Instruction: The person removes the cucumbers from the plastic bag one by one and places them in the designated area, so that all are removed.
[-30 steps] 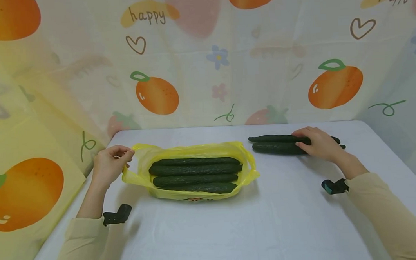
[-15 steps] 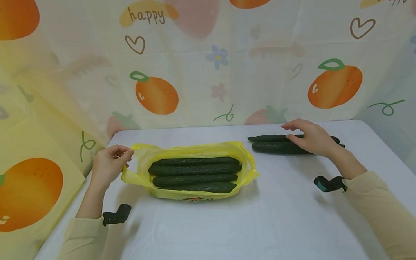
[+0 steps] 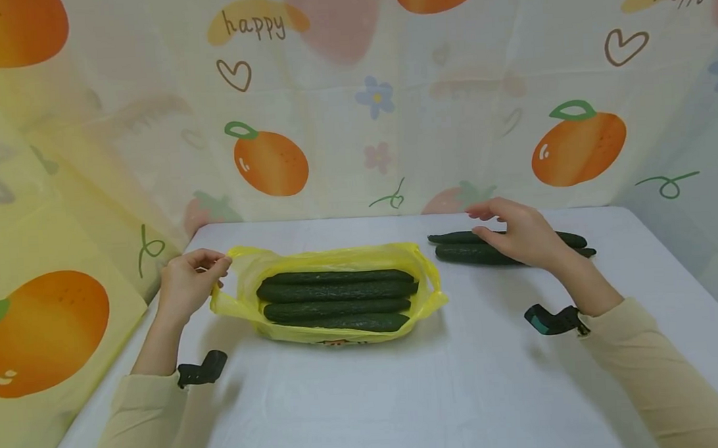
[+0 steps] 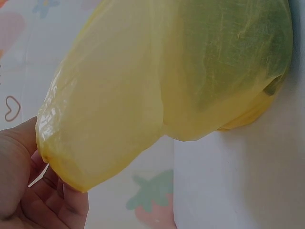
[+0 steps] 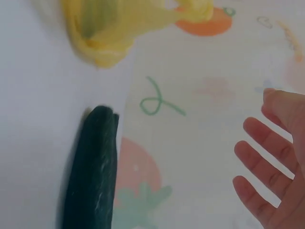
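Note:
A yellow plastic bag (image 3: pixel 250 304) lies on the table with its mouth facing up, and several dark green cucumbers (image 3: pixel 338 293) lie side by side inside it. My left hand (image 3: pixel 188 284) pinches the bag's left handle and holds it out; in the left wrist view the thin plastic (image 4: pixel 109 105) stretches away from the fingers. Over two more cucumbers (image 3: pixel 470 252) at the right, my right hand (image 3: pixel 521 234) hovers with nothing in it. Its fingers are spread in the right wrist view, apart from the cucumber (image 5: pixel 93 176) there. Part of that pair is hidden behind the hand.
A white cloth covers the table (image 3: pixel 368 399). A patterned curtain (image 3: pixel 354 136) with oranges and hearts stands along the back edge and the left side. A black wrist camera (image 3: pixel 202 369) sits on the left forearm, another camera (image 3: pixel 553 320) on the right.
My right hand has let go of the cucumbers, risen off them and shifted left. The left hand and the bag have stayed in place.

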### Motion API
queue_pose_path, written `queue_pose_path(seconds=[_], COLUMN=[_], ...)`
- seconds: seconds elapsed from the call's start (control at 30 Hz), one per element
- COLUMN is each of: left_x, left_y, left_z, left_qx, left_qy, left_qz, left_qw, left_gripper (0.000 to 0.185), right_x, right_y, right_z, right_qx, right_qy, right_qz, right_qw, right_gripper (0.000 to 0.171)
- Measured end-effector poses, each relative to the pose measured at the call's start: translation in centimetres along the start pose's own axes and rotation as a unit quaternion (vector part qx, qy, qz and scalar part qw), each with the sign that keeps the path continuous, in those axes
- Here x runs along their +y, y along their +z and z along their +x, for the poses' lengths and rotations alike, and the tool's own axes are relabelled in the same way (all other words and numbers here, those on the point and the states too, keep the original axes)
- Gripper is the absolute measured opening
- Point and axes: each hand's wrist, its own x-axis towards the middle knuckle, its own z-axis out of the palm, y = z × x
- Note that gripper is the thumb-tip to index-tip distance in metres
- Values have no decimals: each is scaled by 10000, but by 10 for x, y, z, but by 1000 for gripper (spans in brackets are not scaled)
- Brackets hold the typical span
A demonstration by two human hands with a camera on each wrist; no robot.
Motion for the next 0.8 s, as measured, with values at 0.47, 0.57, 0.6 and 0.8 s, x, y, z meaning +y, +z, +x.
queue_pose_path(seconds=[0.47, 0.57, 0.6, 0.8], left_x=[1, 1, 1, 0], left_y=[0, 0, 0, 1], left_z=[0, 0, 0, 1], left_qx=[-24, -44, -45, -25], left_qy=[-56, -57, -50, -93], left_qz=[29, -1, -10, -32], left_qw=[10000, 10000, 10000, 9999], left_gripper=[28, 29, 29, 28], right_x=[-44, -52, -55, -73], right_y=[6, 9, 11, 20], right_z=[24, 30, 31, 40], right_qx=[11, -7, -17, -189], right_qy=[-438, -512, -507, -468], right_qz=[659, 814, 831, 1015], right_qw=[9969, 9954, 9952, 9936], right_gripper=[35, 35, 35, 37])
